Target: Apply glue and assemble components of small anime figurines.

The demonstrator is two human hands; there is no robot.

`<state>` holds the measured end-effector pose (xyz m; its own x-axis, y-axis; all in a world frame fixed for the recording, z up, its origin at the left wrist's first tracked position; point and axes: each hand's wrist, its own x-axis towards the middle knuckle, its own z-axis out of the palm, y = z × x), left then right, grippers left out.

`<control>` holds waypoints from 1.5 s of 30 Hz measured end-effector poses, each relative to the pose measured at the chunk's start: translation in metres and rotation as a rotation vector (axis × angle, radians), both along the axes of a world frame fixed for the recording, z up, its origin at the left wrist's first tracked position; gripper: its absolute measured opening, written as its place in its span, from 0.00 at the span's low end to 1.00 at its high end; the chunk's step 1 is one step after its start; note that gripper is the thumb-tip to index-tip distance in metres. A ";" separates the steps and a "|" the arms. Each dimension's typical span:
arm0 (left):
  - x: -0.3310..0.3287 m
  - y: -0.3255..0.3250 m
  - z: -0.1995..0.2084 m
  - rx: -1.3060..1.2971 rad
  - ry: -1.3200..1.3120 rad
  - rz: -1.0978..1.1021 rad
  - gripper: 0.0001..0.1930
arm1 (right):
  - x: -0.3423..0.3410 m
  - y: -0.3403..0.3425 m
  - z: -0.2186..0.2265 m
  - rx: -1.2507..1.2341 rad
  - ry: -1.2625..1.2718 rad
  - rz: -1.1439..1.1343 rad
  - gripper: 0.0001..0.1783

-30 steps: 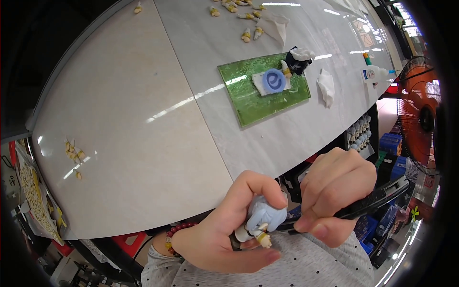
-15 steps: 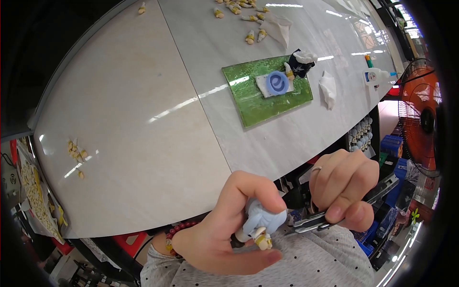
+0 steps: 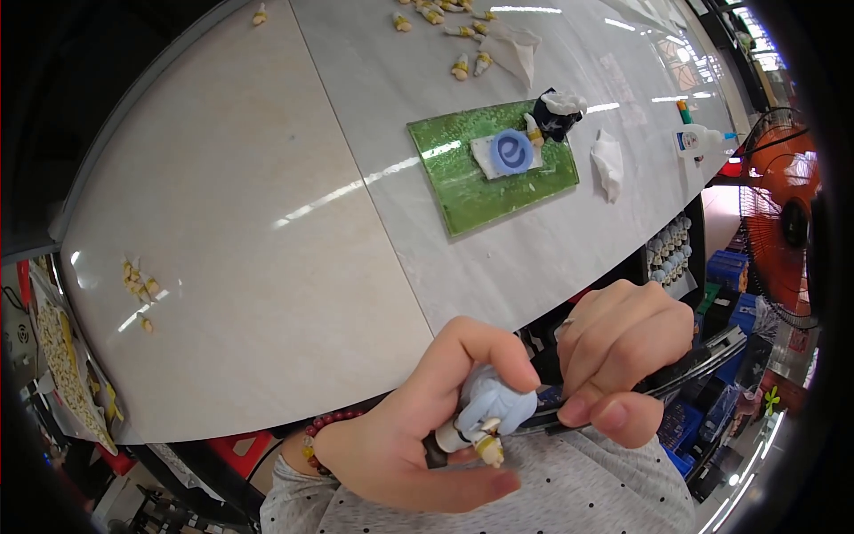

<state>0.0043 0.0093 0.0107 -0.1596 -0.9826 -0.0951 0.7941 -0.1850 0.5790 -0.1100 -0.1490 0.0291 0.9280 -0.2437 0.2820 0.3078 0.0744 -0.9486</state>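
Note:
In my left hand (image 3: 400, 436) is a small figurine (image 3: 498, 402) with light-blue hair, a white body and a yellow-banded, pale arm piece on its side. My thumb and curled fingers close around it. My right hand (image 3: 627, 351) grips a slim dark craft knife (image 3: 698, 360) with a metallic edge. Its front end reaches to the figurine's blue hair, where the fingertips partly hide it; whether the blade touches cannot be made out. Both hands are held over my lap, in front of the table edge.
On the table (image 3: 267, 294) lies a green board (image 3: 471, 200) carrying a round blue dish (image 3: 511, 152) and a black-wrapped white wad (image 3: 560, 111). Small yellow-banded pieces (image 3: 138, 280) lie in groups. A glue bottle (image 3: 698, 141) and an orange fan (image 3: 787, 222) are at right.
My right hand has moved slightly left and toward the figurine, bringing the knife's front end up to it. The left hand still holds the figurine, almost unmoved.

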 end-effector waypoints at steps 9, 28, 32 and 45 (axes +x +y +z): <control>0.001 -0.011 -0.003 -0.025 0.083 -0.058 0.27 | 0.003 -0.018 0.006 -0.061 0.027 0.159 0.08; -0.036 0.017 -0.007 -0.202 0.035 0.393 0.26 | 0.010 0.034 -0.009 -0.118 -0.218 -0.095 0.16; -0.027 0.026 0.000 -0.183 -0.001 0.410 0.26 | 0.024 0.039 -0.003 -0.070 -0.272 -0.016 0.12; -0.022 0.044 0.021 -0.218 -0.126 0.510 0.26 | 0.033 0.026 -0.014 -0.278 -0.448 0.167 0.06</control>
